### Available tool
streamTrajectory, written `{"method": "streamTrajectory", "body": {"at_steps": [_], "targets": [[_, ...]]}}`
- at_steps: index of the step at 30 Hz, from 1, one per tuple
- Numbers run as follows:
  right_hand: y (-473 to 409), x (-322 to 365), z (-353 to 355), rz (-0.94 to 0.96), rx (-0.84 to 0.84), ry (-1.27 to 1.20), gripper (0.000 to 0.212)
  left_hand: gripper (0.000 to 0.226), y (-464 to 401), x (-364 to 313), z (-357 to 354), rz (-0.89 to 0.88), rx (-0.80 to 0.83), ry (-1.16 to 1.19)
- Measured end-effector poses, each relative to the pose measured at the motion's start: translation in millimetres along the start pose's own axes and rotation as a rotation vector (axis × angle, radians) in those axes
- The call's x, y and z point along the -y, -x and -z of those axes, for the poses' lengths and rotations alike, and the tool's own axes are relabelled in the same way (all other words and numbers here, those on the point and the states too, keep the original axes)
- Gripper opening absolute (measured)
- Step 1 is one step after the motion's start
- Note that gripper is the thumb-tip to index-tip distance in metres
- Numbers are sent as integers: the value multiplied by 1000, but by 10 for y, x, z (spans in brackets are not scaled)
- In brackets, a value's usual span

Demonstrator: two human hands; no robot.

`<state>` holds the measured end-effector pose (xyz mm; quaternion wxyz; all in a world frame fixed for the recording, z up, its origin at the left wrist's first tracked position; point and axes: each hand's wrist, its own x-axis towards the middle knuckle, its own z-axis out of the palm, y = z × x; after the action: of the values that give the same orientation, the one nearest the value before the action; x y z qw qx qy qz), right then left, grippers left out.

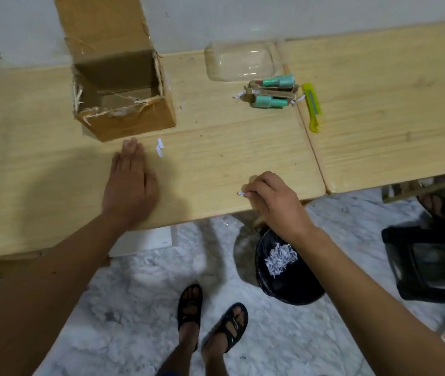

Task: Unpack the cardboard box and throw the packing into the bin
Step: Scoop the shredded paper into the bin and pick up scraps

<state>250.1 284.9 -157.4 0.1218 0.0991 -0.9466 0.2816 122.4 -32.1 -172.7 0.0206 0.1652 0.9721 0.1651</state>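
Observation:
The open cardboard box stands on the wooden table at the left, flaps torn, its inside looking bare. My left hand lies flat on the table just in front of the box, fingers together, holding nothing. Two small white paper scraps lie right of its fingertips. My right hand is at the table's front edge, fingers pinched on a small white paper scrap. Below it on the floor stands the black bin with a heap of shredded white paper inside.
Two teal bottles in cardboard holders, a yellow-green box cutter and a clear plastic tray lie at the table's back right. A black stool stands right of the bin. White sheets lie under the table. My sandalled feet are below.

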Motion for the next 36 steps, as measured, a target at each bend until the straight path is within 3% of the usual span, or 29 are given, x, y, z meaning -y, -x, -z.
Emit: {"method": "streamTrajectory", "body": {"at_steps": [8,12,18,21,23,36], "targets": [[954,-228,350,-291,-73,-21,5,67,59,-102,18,-6,-59,39],[1296,-332,383,-408,-94,-26,4,63,171,-431,-7,-180,-132,142],[1685,-505,430,-534,-116,-5,5,57,-79,-1595,-344,-560,85,274],[1894,-619,434,-593,-136,-6,3,58,-217,-1895,-529,-634,220,202],[2028,-671,397,-638,-135,7,2,59,-252,-1961,-620,-684,225,125],[2177,-580,160,-822,-184,-70,6,61,-240,-1996,-639,-707,197,108]]}}
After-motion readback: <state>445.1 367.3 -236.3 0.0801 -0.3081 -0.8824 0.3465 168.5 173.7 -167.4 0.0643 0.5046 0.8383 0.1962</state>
